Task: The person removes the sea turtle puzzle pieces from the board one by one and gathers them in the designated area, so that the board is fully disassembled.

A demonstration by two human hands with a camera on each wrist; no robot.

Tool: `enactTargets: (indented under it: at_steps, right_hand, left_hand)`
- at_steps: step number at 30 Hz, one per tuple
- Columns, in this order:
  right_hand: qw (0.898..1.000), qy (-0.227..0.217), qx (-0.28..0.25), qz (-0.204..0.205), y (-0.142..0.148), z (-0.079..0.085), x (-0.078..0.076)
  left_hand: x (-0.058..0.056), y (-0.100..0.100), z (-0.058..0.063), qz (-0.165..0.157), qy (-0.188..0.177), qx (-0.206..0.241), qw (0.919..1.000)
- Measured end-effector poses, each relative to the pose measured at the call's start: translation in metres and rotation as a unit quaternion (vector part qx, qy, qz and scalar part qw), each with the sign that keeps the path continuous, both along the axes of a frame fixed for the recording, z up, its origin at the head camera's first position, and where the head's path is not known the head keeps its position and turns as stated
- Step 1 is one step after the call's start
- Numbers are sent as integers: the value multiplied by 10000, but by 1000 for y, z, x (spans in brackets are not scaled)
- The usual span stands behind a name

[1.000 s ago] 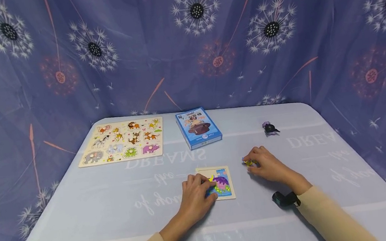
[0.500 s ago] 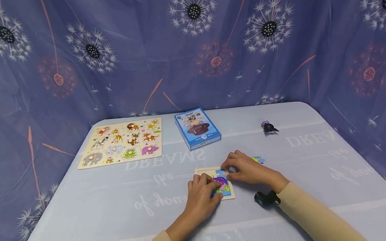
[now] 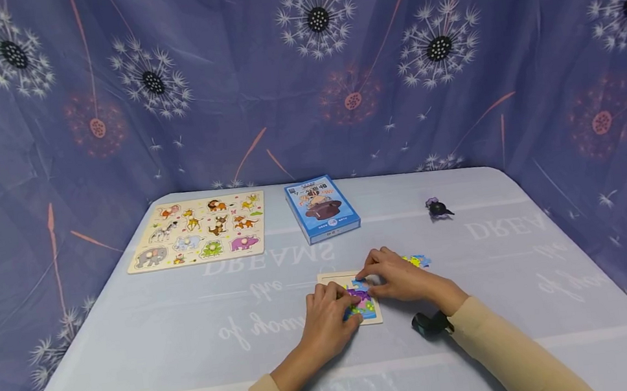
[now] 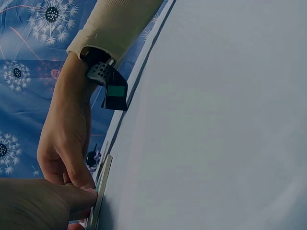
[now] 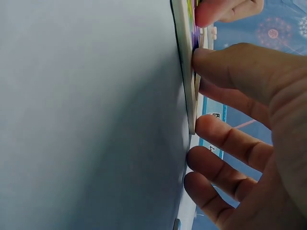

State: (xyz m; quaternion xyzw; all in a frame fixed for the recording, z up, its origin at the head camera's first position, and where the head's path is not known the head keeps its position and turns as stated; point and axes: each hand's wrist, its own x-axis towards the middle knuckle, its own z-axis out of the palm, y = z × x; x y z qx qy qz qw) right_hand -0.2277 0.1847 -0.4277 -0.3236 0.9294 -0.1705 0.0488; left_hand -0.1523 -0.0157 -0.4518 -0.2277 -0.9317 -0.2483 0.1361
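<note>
A small wooden jigsaw puzzle (image 3: 377, 319) with a pale frame and a colourful picture lies flat near the middle of the table. My left hand (image 3: 328, 317) rests on its left part, thumb near the front edge and index fingertip on the picture, covering much of it. At the puzzle's upper right, my right hand (image 3: 396, 276) pinches a puzzle piece (image 3: 358, 284) against the picture; the fingers hide most of that piece. Seen from the right wrist, the thumb (image 5: 211, 62) touches the puzzle's face, with the other fingers spread beyond it.
Loose blue and yellow puzzle pieces (image 3: 417, 261) lie just behind my right hand. A blue box (image 3: 324, 210) stands farther back, beside a wooden animal peg board (image 3: 200, 232) at back left. A small black and purple object (image 3: 438, 207) sits at back right.
My right hand has moved left from the loose pieces to the puzzle's upper right, carrying a piece. The left hand has shifted slightly right on the puzzle.
</note>
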Motion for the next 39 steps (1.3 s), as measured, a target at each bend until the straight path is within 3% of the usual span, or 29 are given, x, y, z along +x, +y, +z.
enactTargets:
  at_steps: [28,34,39]
  right_hand:
    - [9980,71,-410,-483,5,-3,8]
    - [9942,572,-642,-641,32,2,6]
    - [9908,663,-730,-927,68,9,5]
  left_hand:
    - [2,1,0,10,-81,46,10000]
    - [3,1,0,-3,-54,136,9999]
    - [2,1,0,-14,15,217,9998]
